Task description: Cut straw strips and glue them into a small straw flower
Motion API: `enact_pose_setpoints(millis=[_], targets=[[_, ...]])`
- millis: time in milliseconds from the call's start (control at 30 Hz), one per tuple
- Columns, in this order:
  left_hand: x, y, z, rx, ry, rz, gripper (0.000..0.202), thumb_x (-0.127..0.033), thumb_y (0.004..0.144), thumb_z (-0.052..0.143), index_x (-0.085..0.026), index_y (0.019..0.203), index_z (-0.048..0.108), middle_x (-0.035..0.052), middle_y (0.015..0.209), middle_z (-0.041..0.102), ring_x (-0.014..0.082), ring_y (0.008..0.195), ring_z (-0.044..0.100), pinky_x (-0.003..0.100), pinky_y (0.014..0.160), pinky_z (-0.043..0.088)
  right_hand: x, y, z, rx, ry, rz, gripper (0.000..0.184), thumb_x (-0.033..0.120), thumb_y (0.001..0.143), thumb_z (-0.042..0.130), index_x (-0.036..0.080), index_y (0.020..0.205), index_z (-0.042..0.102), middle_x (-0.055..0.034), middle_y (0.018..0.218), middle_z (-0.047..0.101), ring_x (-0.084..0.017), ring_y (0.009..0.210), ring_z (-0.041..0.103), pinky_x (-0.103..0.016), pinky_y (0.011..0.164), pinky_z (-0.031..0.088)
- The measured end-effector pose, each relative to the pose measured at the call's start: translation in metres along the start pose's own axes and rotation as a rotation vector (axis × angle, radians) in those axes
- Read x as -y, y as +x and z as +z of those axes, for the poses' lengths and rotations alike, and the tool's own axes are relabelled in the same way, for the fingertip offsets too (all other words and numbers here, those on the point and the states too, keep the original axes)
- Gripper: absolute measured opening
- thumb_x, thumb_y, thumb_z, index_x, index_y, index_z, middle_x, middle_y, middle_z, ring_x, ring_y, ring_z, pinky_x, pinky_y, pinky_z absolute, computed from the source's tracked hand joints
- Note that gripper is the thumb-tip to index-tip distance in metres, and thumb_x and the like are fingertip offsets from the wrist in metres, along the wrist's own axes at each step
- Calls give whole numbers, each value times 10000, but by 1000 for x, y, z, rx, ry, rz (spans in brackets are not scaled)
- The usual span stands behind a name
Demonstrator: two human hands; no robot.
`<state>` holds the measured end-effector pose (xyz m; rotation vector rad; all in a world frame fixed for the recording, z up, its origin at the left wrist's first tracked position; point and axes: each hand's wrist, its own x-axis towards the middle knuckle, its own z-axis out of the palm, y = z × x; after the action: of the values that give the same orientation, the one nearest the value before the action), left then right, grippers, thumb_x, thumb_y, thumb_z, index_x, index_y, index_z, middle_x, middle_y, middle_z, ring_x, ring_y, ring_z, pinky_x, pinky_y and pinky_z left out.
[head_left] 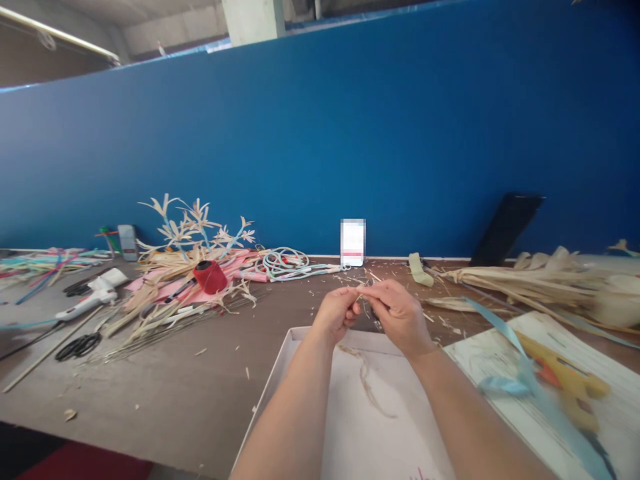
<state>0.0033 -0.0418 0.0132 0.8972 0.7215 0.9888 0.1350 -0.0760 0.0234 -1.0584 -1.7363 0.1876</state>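
Observation:
Above the far edge of a shallow white box [350,440], my two hands meet with their fingertips nearly touching. My left hand [339,315] is closed in a pinch. My right hand [397,317] also pinches, thumb against forefinger. A thin straw-coloured strip [361,295] shows between the fingertips; most of it is hidden. Below them, a twisted dry fibre strand [367,380] curves over the bottom of the box. Small pale scraps [373,275] litter the table just past my hands.
Dried-husk flowers [180,230], a red thread cone [210,277], a white glue gun [90,300] and black-handled scissors [79,347] lie left. A phone [353,242] stands against the blue partition [320,133]. To the right are husk bundles [540,283], blue ribbon [525,373] and a yellow glue gun [565,373].

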Motion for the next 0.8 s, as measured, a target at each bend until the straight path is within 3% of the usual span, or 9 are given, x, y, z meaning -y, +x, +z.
enact_pose_setpoints(millis=[100,167,300,400,467,533,667,800], targets=[[0,1,2,-39,82,-1,255,-380,699,587,-148,683,483,-53,459,445,11,328,255,155,339,111,1,1,2,-11,-17,-5,187,254,844,467,247,916,639,-44,898,592,-170,859,552,-294,776,434],[-1,2,3,-138,185,40,306,-442,715,562,-142,776,542,-48,465,460,20,331,276,158,340,142,0,1,4,-32,-49,21,173,255,849,449,217,874,616,-53,882,585,-174,850,549,-297,769,429],[-2,3,4,-423,439,281,423,-463,759,516,-172,1064,542,-31,536,523,66,418,437,175,415,314,-9,0,7,-100,-115,90,162,266,840,443,196,845,588,-63,875,581,-184,826,547,-306,738,427],[-3,-1,7,-491,667,526,341,-387,777,531,-209,1065,577,4,702,580,90,583,516,209,565,406,-13,0,8,-129,-156,144,150,264,831,449,200,858,582,-56,891,589,-178,796,552,-302,721,428],[-4,-5,10,-498,832,676,256,-336,773,553,-229,994,627,25,855,591,86,644,511,219,642,418,-15,0,8,-131,-191,172,139,256,823,456,206,862,580,-48,892,590,-170,769,555,-300,718,429],[-4,-8,13,-456,933,740,207,-309,777,554,-234,943,652,31,937,587,80,642,503,217,653,420,-15,0,8,-120,-228,186,137,249,814,462,208,868,581,-48,897,588,-168,751,556,-300,714,431],[-1,-8,16,-332,990,687,173,-285,784,543,-241,898,666,16,919,630,100,689,540,212,656,430,-14,0,8,-107,-265,207,144,249,810,463,211,880,583,-51,917,591,-167,735,562,-299,699,437],[3,-4,13,-297,934,591,181,-269,794,516,-242,898,662,2,865,667,119,731,576,211,661,438,-14,-1,8,-88,-269,221,147,263,811,466,221,889,582,-41,919,603,-163,733,568,-299,698,439]])
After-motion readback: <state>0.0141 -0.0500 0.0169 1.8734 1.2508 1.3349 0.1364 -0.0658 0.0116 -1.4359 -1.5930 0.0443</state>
